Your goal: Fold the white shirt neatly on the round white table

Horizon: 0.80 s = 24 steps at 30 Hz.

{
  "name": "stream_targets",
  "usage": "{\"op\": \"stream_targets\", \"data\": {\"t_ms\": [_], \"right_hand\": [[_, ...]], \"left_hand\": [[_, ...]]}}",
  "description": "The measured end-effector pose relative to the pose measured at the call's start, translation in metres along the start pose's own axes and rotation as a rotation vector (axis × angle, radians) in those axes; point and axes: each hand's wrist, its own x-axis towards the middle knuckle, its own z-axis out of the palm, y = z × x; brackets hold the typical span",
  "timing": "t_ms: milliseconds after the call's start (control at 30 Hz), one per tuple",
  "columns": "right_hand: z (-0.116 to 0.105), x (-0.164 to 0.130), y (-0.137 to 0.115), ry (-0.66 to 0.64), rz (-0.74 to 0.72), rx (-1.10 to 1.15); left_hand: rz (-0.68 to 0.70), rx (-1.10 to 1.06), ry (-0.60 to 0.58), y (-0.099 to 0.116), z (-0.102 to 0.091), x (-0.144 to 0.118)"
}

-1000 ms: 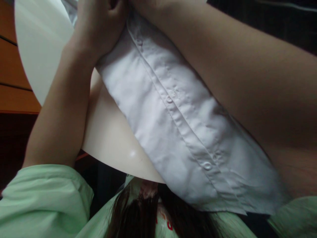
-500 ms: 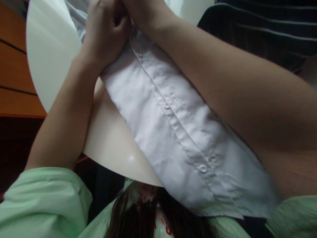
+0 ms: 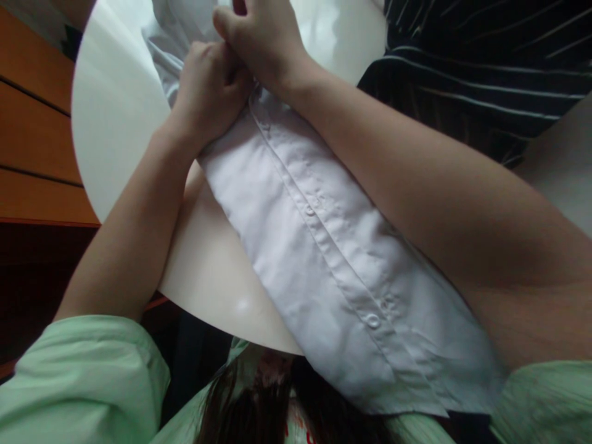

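Observation:
A white button-up shirt (image 3: 277,228), folded to a long strip, lies slantwise across the round white table (image 3: 222,265). Its button placket faces up, and its lower end hangs past the near edge towards me. My left hand (image 3: 213,86) is closed in a fist on the shirt's upper part. Just beyond it, my right hand (image 3: 263,40) is closed too, its thumb and curled fingers at the cloth near the top of the view. Both hands touch, and the cloth between them is mostly hidden. Looser pale fabric (image 3: 171,49) lies in wrinkles left of my hands.
A dark cloth with white stripes (image 3: 462,80) is at the upper right, beyond the table. Orange-brown wooden drawers (image 3: 37,148) stand at the left. My green sleeves (image 3: 92,370) and long hair (image 3: 259,407) show along the bottom.
The view has tilted, so my hands and the shirt's upper end sit lower in the picture. More of my right hand shows. Both hands stay closed at the shirt.

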Motion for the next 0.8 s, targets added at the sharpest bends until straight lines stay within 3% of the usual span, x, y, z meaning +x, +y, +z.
{"op": "stream_targets", "data": {"t_ms": [167, 433, 800], "right_hand": [[-0.0023, -0.0044, -0.0023, -0.013, -0.021, -0.167], [-0.0019, -0.0074, 0.0007, 0.032, -0.044, -0.107], [-0.0013, -0.0059, 0.0024, 0.046, -0.076, -0.106]], "left_hand": [[0.011, -0.006, 0.015, -0.0010, 0.0014, -0.0007], [-0.064, 0.032, 0.000, 0.0008, 0.0006, -0.0011], [-0.029, 0.054, 0.015, 0.0009, -0.0004, -0.0022]]}}
